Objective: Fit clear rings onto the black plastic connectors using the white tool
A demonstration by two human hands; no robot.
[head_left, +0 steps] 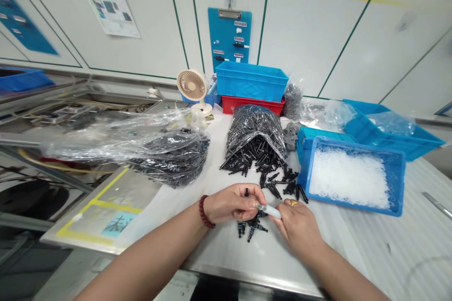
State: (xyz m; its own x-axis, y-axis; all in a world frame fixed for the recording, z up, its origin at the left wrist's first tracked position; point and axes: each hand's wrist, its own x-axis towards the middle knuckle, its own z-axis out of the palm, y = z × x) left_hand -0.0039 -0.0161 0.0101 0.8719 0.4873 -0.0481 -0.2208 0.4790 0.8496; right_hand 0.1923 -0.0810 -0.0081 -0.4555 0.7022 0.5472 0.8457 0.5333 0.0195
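Observation:
My left hand (233, 203) is closed on a small black plastic part (246, 192), whose knobbed end sticks up between thumb and fingers. My right hand (298, 223) is closed around a white cylindrical tool (271, 210). The tool's narrow, clear-looking tip meets the left fingertips; what it touches there is hidden. Below my hands lies a small pile of black parts with pale rings (251, 231), partly covered by the left hand. Just beyond, loose black parts (273, 190) spill out of an open clear bag (256, 127) full of them.
A blue bin of small white translucent rings (349, 176) stands at the right. Another clear bag of black parts (173, 155) lies at the left. Behind are a blue crate (251, 80) on a red crate (233, 106), and a beige fan (192, 85). A metal strip (437, 204) lies far right.

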